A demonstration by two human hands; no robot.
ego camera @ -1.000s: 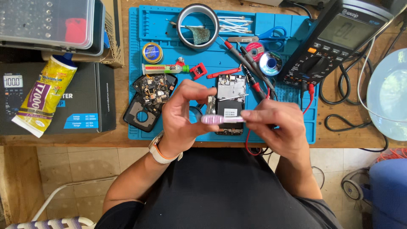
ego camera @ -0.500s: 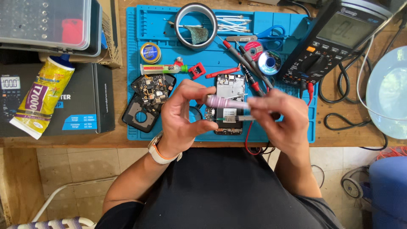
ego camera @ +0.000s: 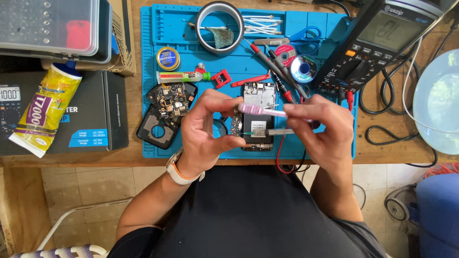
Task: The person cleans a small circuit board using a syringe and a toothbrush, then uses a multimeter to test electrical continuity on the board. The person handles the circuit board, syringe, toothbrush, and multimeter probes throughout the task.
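Both hands raised over the opened phone [ego camera: 258,114] on the blue mat [ego camera: 153,57]: left hand [ego camera: 205,129] pinches the pink toothbrush [ego camera: 260,110] head, right hand [ego camera: 322,131] closed on its handle and a thin syringe [ego camera: 270,132]; likely brush preparation, next needing steady tip placement.

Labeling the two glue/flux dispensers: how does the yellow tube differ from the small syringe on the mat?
The yellow tube is big, soft and printed, with a blue cap; the syringe is slim and pale, with a green tip. The tube lies tilted on the black box, off the blue mat; the syringe lies level on the mat. Both lie untouched, away from the left hand and right hand.
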